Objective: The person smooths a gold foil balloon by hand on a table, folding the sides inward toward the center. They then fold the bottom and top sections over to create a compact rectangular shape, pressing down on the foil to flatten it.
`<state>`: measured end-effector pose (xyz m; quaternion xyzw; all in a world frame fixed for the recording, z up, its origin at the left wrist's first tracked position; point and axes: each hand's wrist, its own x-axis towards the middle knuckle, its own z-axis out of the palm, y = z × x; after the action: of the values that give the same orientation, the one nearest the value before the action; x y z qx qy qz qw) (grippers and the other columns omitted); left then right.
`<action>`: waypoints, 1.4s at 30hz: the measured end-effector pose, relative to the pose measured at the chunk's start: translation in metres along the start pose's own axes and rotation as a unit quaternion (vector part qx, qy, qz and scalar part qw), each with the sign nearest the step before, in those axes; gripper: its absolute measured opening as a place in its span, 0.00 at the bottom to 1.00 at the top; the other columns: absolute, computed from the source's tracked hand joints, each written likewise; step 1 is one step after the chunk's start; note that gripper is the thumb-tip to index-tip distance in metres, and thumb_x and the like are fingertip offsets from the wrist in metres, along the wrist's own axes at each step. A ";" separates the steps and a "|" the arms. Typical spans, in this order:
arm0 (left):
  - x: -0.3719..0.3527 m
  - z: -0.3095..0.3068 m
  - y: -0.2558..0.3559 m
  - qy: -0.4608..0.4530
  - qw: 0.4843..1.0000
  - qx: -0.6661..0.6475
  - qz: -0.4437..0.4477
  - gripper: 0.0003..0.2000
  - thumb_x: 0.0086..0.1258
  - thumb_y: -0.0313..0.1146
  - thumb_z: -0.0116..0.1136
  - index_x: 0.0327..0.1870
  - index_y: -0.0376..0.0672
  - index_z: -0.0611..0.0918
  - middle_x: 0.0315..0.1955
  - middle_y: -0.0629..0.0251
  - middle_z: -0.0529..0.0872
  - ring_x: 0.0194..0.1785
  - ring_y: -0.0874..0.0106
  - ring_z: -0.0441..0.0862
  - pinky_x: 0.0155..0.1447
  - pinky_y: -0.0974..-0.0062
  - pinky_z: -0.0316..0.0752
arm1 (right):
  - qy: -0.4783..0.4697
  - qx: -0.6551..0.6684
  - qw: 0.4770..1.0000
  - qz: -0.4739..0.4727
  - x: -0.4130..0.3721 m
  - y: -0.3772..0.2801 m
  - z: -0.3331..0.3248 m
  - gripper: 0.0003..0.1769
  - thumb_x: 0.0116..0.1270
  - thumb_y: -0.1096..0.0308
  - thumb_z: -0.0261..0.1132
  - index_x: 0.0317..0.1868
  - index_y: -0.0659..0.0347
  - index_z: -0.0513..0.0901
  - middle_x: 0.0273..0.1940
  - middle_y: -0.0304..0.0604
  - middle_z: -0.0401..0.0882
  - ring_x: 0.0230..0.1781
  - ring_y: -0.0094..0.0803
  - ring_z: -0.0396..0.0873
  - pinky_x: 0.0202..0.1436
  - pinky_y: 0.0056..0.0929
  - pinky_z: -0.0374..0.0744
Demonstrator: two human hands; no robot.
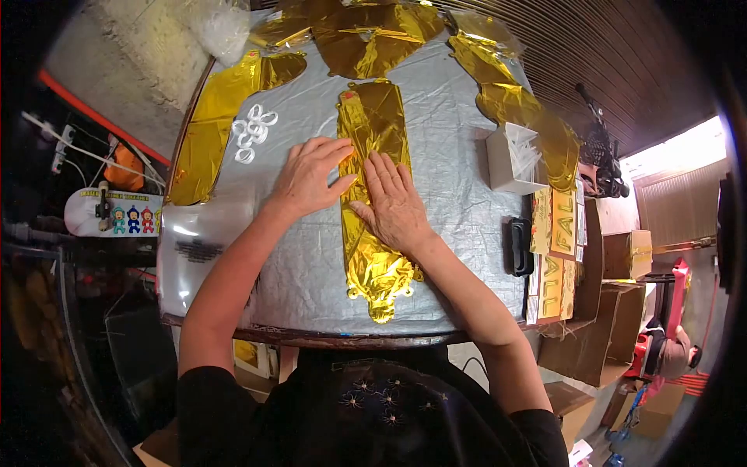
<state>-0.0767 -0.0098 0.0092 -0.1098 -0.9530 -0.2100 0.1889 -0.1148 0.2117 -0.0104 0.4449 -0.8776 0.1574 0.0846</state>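
A long folded strip of shiny gold foil [377, 117] lies lengthwise down the middle of the grey-covered table. My left hand [313, 175] rests at its left edge, fingertips on the foil, thumb and fingers apart. Flat on the foil, just to the right, is my right hand [393, 204], its fingers stretched out and its thumb spread to the left. Below my hands the foil's near end [380, 280] is crumpled, with small tabs.
White rings [254, 132] lie left of the foil. More gold foil pieces [222, 117] line the table's edges. At right are a white box [510, 159] of clear items, a black tray [520, 247] and printed packets [554, 288]. Cardboard boxes [591, 335] stand beyond the table's right edge.
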 end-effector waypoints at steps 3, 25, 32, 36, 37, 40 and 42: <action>0.001 -0.007 0.005 -0.004 1.000 -0.017 0.000 0.23 0.70 0.38 0.69 0.64 0.40 0.84 0.67 0.61 0.83 0.71 0.58 0.76 0.73 0.57 0.67 | 0.002 -0.010 1.000 -0.007 -0.001 0.000 -0.001 0.45 0.81 0.42 0.58 0.81 0.72 0.62 0.83 0.59 0.60 0.85 0.52 0.56 0.86 0.53 0.55; 0.011 -0.001 0.004 -0.080 0.980 -0.182 0.020 0.17 0.75 0.22 0.56 0.64 0.38 0.80 0.59 0.51 0.86 0.64 0.50 0.82 0.69 0.59 0.78 | 0.079 0.088 0.992 -0.051 0.000 0.080 -0.035 0.18 0.65 0.78 0.66 0.54 0.53 0.89 0.53 0.34 0.87 0.59 0.41 0.80 0.68 0.43 0.72; -0.016 -0.037 0.000 -0.115 0.980 -0.087 0.139 0.21 0.72 0.21 0.58 0.66 0.40 0.82 0.65 0.58 0.85 0.70 0.58 0.81 0.74 0.64 0.77 | 0.089 0.098 0.989 -0.059 0.000 0.082 -0.036 0.18 0.62 0.79 0.66 0.51 0.55 0.90 0.54 0.36 0.87 0.58 0.41 0.80 0.67 0.43 0.71; -0.012 -0.043 0.014 -0.163 0.959 0.002 0.232 0.23 0.71 0.23 0.58 0.68 0.42 0.81 0.68 0.61 0.83 0.73 0.61 0.78 0.77 0.66 0.75 | 0.089 0.094 0.990 -0.060 0.001 0.084 -0.033 0.16 0.66 0.77 0.66 0.52 0.52 0.90 0.52 0.34 0.87 0.56 0.39 0.81 0.66 0.43 0.72; -0.008 -0.040 0.017 -0.161 0.960 0.004 0.230 0.23 0.71 0.23 0.58 0.68 0.42 0.81 0.68 0.61 0.83 0.73 0.61 0.78 0.77 0.66 0.75 | 0.089 0.093 0.990 -0.063 0.001 0.085 -0.033 0.16 0.66 0.77 0.66 0.52 0.52 0.90 0.52 0.34 0.87 0.56 0.39 0.81 0.66 0.43 0.72; 0.007 -0.031 0.026 -0.160 0.948 0.026 0.273 0.30 0.67 0.27 0.66 0.74 0.42 0.78 0.72 0.60 0.80 0.76 0.59 0.75 0.81 0.62 0.70 | 0.094 0.096 0.989 -0.063 0.001 0.083 -0.034 0.17 0.64 0.78 0.66 0.52 0.53 0.90 0.52 0.35 0.87 0.56 0.39 0.81 0.67 0.43 0.72; 0.011 -0.022 0.034 -0.137 0.961 -0.047 0.235 0.33 0.65 0.22 0.63 0.76 0.42 0.75 0.73 0.59 0.79 0.78 0.59 0.73 0.83 0.63 0.67 | 0.088 0.109 0.989 -0.056 0.001 0.083 -0.035 0.20 0.62 0.80 0.64 0.51 0.53 0.90 0.53 0.37 0.87 0.56 0.40 0.81 0.66 0.42 0.71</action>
<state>-0.0697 0.0119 0.0439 -0.3674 -0.9060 -0.1871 0.0953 -0.1821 0.2695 0.0062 0.4845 -0.8178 0.2858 0.1215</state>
